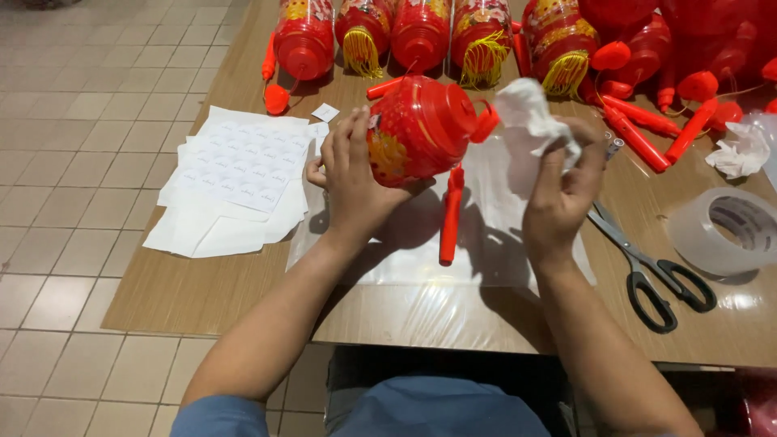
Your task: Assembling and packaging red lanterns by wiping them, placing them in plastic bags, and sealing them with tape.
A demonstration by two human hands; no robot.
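Observation:
My left hand (350, 182) holds a red plastic lantern (421, 125) with gold patterns, tilted on its side above the table. A red handle stick (451, 214) hangs down from the lantern. My right hand (562, 190) grips a crumpled white tissue (530, 113) just to the right of the lantern's red end cap. Both hands are raised over a clear plastic sheet (486, 259) lying on the wooden table (202, 283).
White sticker sheets (235, 182) lie at the left. Black-handled scissors (651, 271) and a clear tape roll (728, 231) sit at the right. Several red lanterns (421, 32), loose red sticks (639, 137) and another crumpled tissue (740, 150) fill the back. Tiled floor (81, 162) lies left.

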